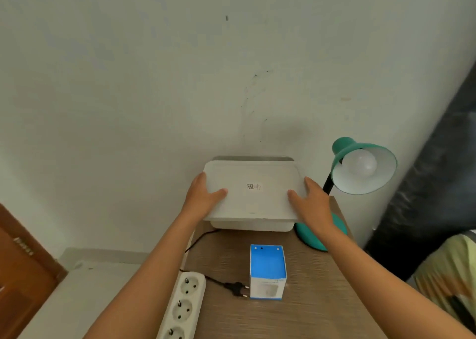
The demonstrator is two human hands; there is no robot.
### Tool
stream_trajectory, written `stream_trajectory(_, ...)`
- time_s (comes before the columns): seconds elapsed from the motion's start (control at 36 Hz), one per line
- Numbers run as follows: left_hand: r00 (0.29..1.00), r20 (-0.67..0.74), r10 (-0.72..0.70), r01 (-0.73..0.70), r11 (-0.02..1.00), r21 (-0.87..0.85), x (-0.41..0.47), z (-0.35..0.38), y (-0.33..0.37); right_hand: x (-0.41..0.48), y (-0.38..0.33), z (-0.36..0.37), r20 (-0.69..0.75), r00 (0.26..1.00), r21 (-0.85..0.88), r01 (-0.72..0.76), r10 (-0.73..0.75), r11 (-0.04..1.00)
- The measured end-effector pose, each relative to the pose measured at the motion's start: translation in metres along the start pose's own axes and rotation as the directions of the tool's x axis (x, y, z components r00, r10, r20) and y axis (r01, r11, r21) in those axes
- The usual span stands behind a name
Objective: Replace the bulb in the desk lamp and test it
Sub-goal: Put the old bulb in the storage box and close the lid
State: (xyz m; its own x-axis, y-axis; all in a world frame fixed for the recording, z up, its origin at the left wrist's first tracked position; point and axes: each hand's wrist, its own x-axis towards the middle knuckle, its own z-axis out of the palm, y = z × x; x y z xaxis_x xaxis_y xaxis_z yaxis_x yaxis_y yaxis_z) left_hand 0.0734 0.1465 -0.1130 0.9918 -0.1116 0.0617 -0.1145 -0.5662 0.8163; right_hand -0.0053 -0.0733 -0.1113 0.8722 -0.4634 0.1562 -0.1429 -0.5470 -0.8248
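At the far left a brown wooden door (23, 269) stands beside the pale wall (154, 68). Next comes a white power strip (181, 305), which lies along the left edge of the wooden counter (322, 300) with its sockets free. A black plug (235, 287) rests on the counter just beside the strip, not inserted, and its black cord (201, 238) runs back toward the wall. The left hand (202, 197) grips the left edge of a flat white lid (253, 192), with the thumb on top and the other fingers hidden under it. The lid is held tilted above a white container (252, 226) that stands at the back of the counter. In front of the container stands a blue and white bulb box (268, 271), upright, touching nothing but the counter. The right hand (313, 201) grasps the right edge of the same lid in the same manner. To the right stands the green desk lamp (360, 167), its round base on the counter partly behind the right forearm. Its shade faces the camera, and a white bulb (362, 164) sits inside the shade, not lit. At the far right there is a dark mattress (438, 171) and some yellowish cloth (448, 269).
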Motion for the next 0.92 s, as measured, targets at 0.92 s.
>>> stream_trajectory(0.92, 1.0, -0.019, -0.024, 0.026, 0.989, 0.142, 0.086, 0.031, -0.017, 0.078, 0.012, 0.037, 0.016, 0.998, -0.027, -0.058, 0.058, 0.998)
